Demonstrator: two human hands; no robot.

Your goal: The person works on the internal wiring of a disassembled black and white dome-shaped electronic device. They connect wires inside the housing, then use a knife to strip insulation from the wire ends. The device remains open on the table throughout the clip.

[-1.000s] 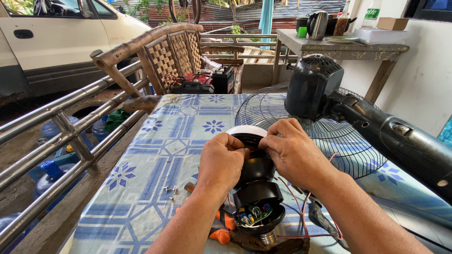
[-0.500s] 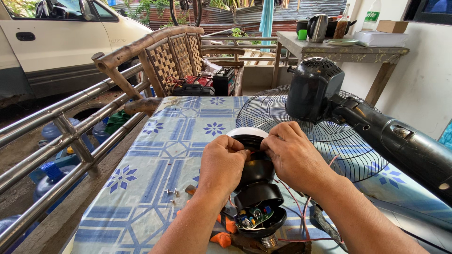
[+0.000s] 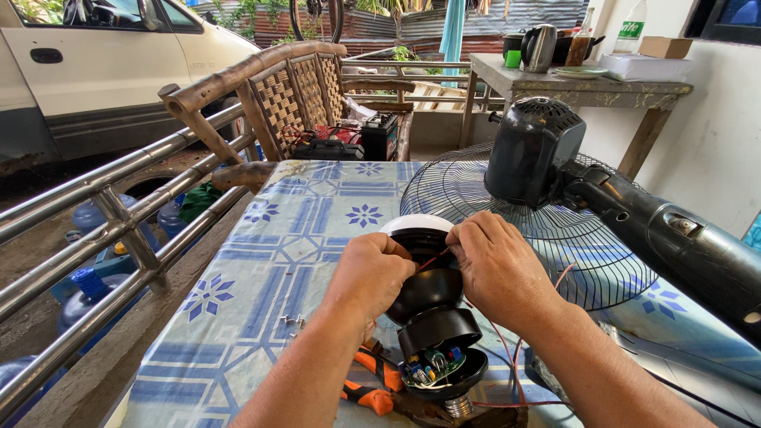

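Head view: black plastic bulb housing (image 3: 432, 317) lies opened at table centre, circuit board bared at 6 o'clock. Left hand (image 3: 372, 273) and right hand (image 3: 491, 265) both pinch a thin red wire (image 3: 432, 257) – wiring looks unfinished, housing not yet closed.

The desk (image 3: 238, 277) is covered in blue star-patterned cloth; black bulb housing (image 3: 432, 289), orange-handled pliers (image 3: 372, 388) are seen.

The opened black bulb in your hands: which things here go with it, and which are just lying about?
In use: left hand, right hand, black bulb housing, red wire, circuit board, orange-handled pliers, small screws.

Lying about: electric fan, kettle, bamboo chair, water jugs.
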